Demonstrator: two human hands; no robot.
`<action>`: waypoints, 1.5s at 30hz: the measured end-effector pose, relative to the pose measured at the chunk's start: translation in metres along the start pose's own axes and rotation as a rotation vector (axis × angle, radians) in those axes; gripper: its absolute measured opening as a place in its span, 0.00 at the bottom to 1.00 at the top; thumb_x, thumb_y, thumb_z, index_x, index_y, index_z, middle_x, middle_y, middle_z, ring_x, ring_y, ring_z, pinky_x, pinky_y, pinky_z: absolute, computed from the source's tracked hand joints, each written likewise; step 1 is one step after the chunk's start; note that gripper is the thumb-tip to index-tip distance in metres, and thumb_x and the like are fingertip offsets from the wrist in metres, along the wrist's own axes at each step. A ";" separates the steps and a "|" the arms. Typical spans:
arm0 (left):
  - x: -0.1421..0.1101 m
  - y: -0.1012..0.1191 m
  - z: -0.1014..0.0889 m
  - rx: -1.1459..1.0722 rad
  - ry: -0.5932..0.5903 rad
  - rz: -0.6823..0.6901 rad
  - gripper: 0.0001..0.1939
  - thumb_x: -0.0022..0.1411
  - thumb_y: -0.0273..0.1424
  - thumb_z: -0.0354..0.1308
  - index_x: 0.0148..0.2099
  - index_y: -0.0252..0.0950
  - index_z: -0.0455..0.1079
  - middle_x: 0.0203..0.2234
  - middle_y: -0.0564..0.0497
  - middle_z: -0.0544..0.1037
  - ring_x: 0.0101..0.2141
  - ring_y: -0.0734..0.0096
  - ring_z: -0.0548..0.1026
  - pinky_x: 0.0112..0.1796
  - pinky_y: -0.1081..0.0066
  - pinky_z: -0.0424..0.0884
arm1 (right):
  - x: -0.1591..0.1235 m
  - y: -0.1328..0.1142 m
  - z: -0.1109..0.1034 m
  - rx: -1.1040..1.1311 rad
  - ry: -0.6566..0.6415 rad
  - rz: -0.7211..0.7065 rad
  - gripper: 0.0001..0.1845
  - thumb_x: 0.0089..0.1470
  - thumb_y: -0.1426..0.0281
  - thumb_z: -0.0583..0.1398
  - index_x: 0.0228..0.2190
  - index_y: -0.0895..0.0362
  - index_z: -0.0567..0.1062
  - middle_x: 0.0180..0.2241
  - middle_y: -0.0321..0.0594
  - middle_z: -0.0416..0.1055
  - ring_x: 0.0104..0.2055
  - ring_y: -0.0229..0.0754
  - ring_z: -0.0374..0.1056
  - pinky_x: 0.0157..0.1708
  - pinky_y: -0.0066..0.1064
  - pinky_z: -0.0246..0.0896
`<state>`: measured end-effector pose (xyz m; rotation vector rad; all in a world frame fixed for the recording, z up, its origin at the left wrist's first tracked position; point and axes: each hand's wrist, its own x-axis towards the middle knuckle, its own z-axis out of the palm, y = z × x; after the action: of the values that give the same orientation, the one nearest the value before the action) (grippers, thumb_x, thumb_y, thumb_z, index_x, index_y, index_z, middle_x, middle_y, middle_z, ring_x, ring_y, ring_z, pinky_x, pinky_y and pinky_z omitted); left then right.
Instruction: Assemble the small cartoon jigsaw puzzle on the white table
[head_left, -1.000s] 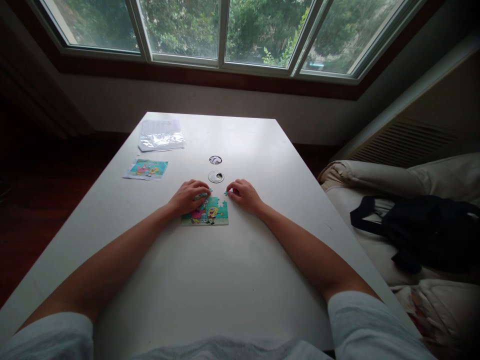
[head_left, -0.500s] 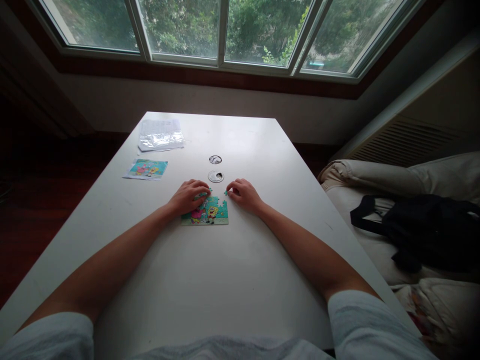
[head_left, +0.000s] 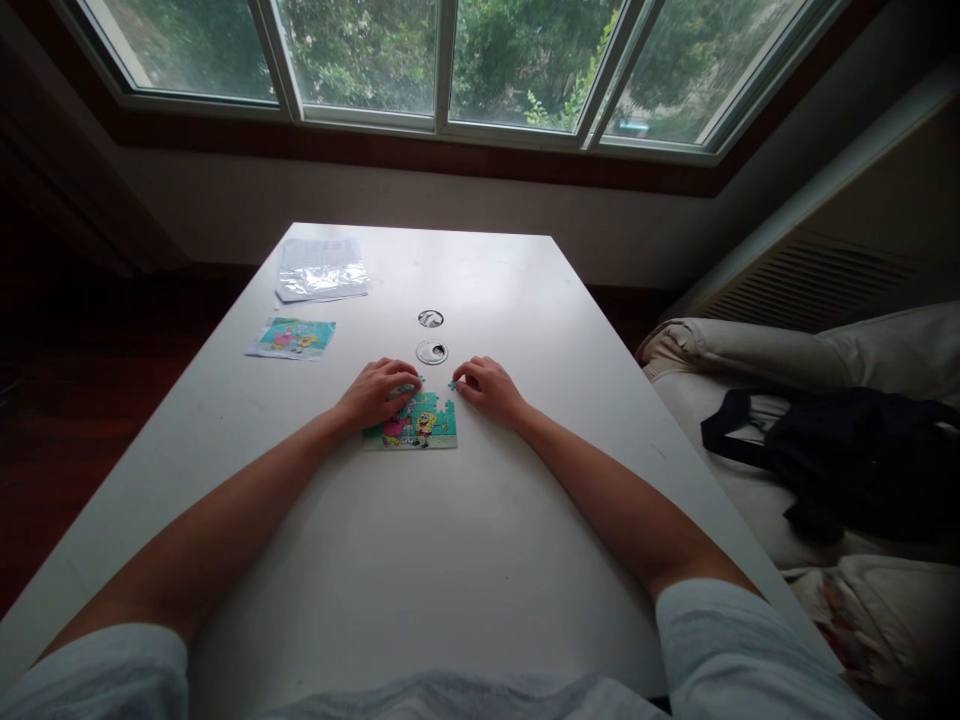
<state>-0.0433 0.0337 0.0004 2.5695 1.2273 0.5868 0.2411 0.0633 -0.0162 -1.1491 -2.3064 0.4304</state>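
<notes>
A partly assembled jigsaw puzzle (head_left: 426, 425) with a teal background and cartoon figures lies flat on the white table, its upper right edge uneven. My left hand (head_left: 381, 392) is closed over the puzzle's upper left part and hides it; small teal bits show at its fingertips. Just beyond the puzzle's upper right corner, my right hand (head_left: 486, 388) pinches a small teal puzzle piece (head_left: 453, 385) between thumb and fingers. That piece is apart from the puzzle.
Two round black-and-white discs (head_left: 431, 352) lie beyond the hands on the table (head_left: 450, 560). To the left are a matching picture sheet (head_left: 292, 339) and a clear plastic packet (head_left: 322, 270) over papers. A sofa (head_left: 750, 350) with a dark garment (head_left: 862, 460) stands at the right.
</notes>
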 end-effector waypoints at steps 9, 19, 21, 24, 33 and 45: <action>0.000 0.001 0.000 0.003 -0.005 -0.003 0.13 0.69 0.34 0.54 0.51 0.46 0.77 0.54 0.50 0.77 0.55 0.57 0.70 0.58 0.55 0.64 | 0.000 -0.002 -0.002 0.007 -0.005 0.003 0.05 0.59 0.72 0.61 0.37 0.53 0.78 0.30 0.38 0.69 0.37 0.44 0.62 0.41 0.35 0.55; 0.000 0.001 -0.001 0.008 -0.006 0.003 0.13 0.69 0.34 0.54 0.51 0.46 0.77 0.54 0.50 0.77 0.55 0.57 0.70 0.58 0.54 0.64 | 0.000 -0.001 -0.001 0.007 -0.008 0.006 0.06 0.58 0.72 0.61 0.37 0.53 0.78 0.31 0.38 0.69 0.37 0.44 0.62 0.41 0.35 0.55; 0.000 0.001 0.000 0.007 -0.007 0.004 0.13 0.69 0.34 0.54 0.51 0.46 0.77 0.54 0.50 0.77 0.55 0.57 0.70 0.58 0.54 0.64 | 0.000 -0.001 -0.001 0.009 -0.008 0.005 0.06 0.58 0.72 0.61 0.37 0.52 0.78 0.31 0.38 0.69 0.37 0.44 0.62 0.41 0.35 0.55; 0.000 0.001 0.000 0.002 -0.006 -0.002 0.13 0.69 0.34 0.54 0.51 0.46 0.77 0.54 0.50 0.77 0.55 0.57 0.70 0.58 0.54 0.64 | 0.000 0.000 0.000 0.005 -0.005 0.003 0.05 0.58 0.72 0.62 0.37 0.52 0.78 0.31 0.38 0.70 0.37 0.44 0.62 0.41 0.35 0.55; 0.000 0.000 0.000 0.006 -0.006 0.002 0.13 0.68 0.34 0.54 0.51 0.46 0.77 0.54 0.50 0.77 0.55 0.57 0.70 0.58 0.54 0.64 | 0.000 0.000 0.000 0.002 -0.007 0.004 0.06 0.58 0.72 0.61 0.37 0.52 0.78 0.31 0.38 0.70 0.37 0.44 0.62 0.42 0.36 0.55; 0.000 0.000 0.000 0.008 -0.004 0.000 0.14 0.68 0.34 0.53 0.51 0.47 0.77 0.54 0.50 0.77 0.55 0.56 0.70 0.58 0.53 0.64 | 0.000 -0.002 -0.001 0.010 -0.007 0.007 0.05 0.59 0.71 0.61 0.37 0.52 0.78 0.31 0.38 0.69 0.37 0.45 0.62 0.41 0.36 0.55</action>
<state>-0.0430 0.0335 0.0004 2.5764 1.2304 0.5781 0.2402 0.0623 -0.0139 -1.1524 -2.3045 0.4486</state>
